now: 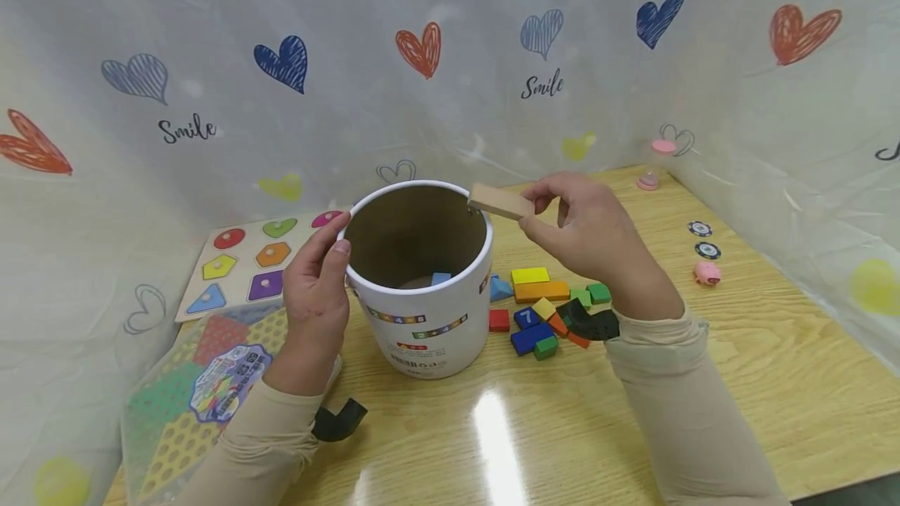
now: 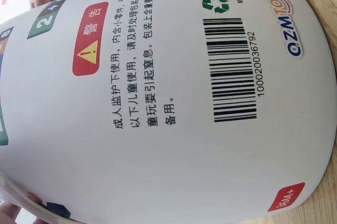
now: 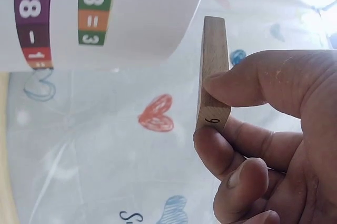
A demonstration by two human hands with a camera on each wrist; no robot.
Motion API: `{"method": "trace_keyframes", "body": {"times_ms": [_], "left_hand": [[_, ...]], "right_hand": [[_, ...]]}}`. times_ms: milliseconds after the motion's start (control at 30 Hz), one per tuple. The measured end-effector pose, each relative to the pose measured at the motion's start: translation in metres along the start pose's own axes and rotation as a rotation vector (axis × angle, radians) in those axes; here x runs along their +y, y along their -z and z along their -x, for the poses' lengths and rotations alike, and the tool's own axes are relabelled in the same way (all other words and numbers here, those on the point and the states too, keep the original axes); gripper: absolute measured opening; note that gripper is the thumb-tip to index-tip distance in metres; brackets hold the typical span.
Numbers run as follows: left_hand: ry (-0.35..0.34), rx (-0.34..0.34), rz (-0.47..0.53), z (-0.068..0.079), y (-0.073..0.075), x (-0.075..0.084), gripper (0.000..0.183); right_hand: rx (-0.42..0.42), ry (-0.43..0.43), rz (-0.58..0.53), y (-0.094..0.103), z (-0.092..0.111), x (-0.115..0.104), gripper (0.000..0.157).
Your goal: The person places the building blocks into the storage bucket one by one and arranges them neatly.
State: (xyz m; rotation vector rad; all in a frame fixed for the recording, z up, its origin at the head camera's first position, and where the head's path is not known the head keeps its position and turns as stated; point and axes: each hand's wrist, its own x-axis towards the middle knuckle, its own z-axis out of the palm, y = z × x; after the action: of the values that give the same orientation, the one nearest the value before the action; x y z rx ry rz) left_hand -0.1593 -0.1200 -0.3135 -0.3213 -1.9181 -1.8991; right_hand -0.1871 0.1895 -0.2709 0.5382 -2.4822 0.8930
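Note:
A white bucket [image 1: 430,317] printed with sums stands upright on the table, its rim facing up. Inside it, a light blue piece [image 1: 441,279] shows at the bottom. My left hand [image 1: 319,287] grips the bucket at its left side, thumb by the rim; in the left wrist view the printed wall [image 2: 179,161] hides most of that hand. Between thumb and fingers, my right hand [image 1: 587,225] pinches a plain wooden block [image 1: 498,201] just above the rim's right side. A digit shows on the end of this block [image 3: 215,71] in the right wrist view.
Several coloured blocks [image 1: 540,291] lie right of the bucket. A shape puzzle board [image 1: 239,236] and a plastic-wrapped package [image 1: 204,381] lie to the left. Poker chips [image 1: 706,250], a pink pig [image 1: 707,273] and a small pink-topped container [image 1: 650,178] sit at the far right.

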Motion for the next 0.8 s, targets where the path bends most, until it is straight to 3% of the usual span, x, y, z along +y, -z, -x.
{"method": "trace_keyframes", "body": {"times_ms": [500, 700, 800], "left_hand": [[0.013, 0.006, -0.023, 0.0, 0.0, 0.003, 0.036], [0.006, 0.005, -0.036, -0.001, 0.001, 0.0, 0.036], [0.0, 0.003, -0.037, -0.001, 0.001, -0.001, 0.036]], "right_hand": [[-0.036, 0.09, -0.012, -0.003, 0.005, -0.022, 0.024], [-0.024, 0.055, 0.018, 0.002, 0.005, -0.012, 0.029], [-0.126, -0.036, 0.092, -0.004, -0.003, 0.005, 0.026]]}}
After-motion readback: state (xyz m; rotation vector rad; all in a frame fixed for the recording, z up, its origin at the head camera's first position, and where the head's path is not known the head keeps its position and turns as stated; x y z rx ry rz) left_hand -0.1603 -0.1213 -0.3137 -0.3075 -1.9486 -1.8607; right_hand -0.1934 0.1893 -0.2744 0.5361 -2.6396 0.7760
